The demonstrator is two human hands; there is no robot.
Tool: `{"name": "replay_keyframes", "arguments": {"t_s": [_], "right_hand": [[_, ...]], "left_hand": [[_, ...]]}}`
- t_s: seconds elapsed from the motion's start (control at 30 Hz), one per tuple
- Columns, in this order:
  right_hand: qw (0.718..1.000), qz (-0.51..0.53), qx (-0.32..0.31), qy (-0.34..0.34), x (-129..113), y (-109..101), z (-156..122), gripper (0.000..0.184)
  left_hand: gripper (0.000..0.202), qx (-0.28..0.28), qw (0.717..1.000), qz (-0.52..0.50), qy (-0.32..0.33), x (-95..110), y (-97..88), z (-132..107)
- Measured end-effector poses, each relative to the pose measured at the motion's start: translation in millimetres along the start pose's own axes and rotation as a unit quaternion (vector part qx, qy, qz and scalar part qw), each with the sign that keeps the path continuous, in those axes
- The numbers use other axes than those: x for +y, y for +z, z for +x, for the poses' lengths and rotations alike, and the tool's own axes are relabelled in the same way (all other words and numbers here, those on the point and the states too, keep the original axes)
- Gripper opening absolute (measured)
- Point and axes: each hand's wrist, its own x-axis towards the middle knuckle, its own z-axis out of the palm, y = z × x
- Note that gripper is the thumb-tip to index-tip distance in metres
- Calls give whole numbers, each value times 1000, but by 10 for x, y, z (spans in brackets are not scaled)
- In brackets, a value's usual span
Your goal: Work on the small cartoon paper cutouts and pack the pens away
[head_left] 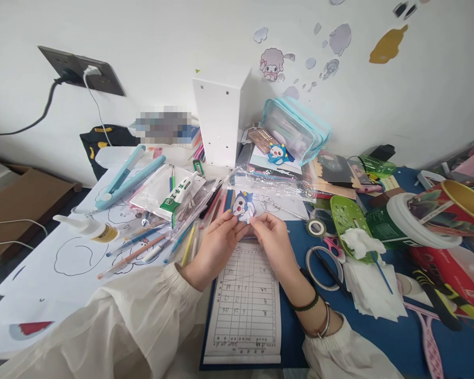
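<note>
A small blue-and-white cartoon paper cutout (pixel 243 206) is held up between both hands at the middle of the desk. My left hand (pixel 220 237) grips it from the left side, fingers behind it. Pinched at its lower right edge is my right hand (pixel 271 237). Below them lies a ruled form sheet (pixel 246 310) with handwriting, on a dark blue clipboard-like backing. A similar blue cartoon figure (pixel 277 153) sits further back on a white card. Just behind the cutout are white paper and a clear plastic sleeve (pixel 272 184).
Pens, a glue bottle (pixel 87 227) and a light blue hair straightener (pixel 122 181) lie on drawings at left. A white box (pixel 219 121) stands behind. To the right are tape rolls (pixel 324 268), a green dish (pixel 353 226), tissues (pixel 373 289) and a tub (pixel 414 218).
</note>
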Motion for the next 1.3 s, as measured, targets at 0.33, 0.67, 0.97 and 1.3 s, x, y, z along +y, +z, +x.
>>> {"name": "replay_keyframes", "arguments": {"t_s": [0.33,0.67,0.97,1.3], "right_hand": [[1000,-9,-2,8,-35,3,-24,26],[1000,-17,6,5,-30,7,-13,25],[1000,-25,7,-7,-17,1,-13,23],[999,-34,7,-12,-16,11,-11,21]], "left_hand": [[15,-15,1000,11,1,-4,-18,-8],[15,-111,993,48,12,0,-41,9],[32,-145,985,77,51,-34,-73,-1],[18,-124,981,135,71,-44,-15,-39]]}}
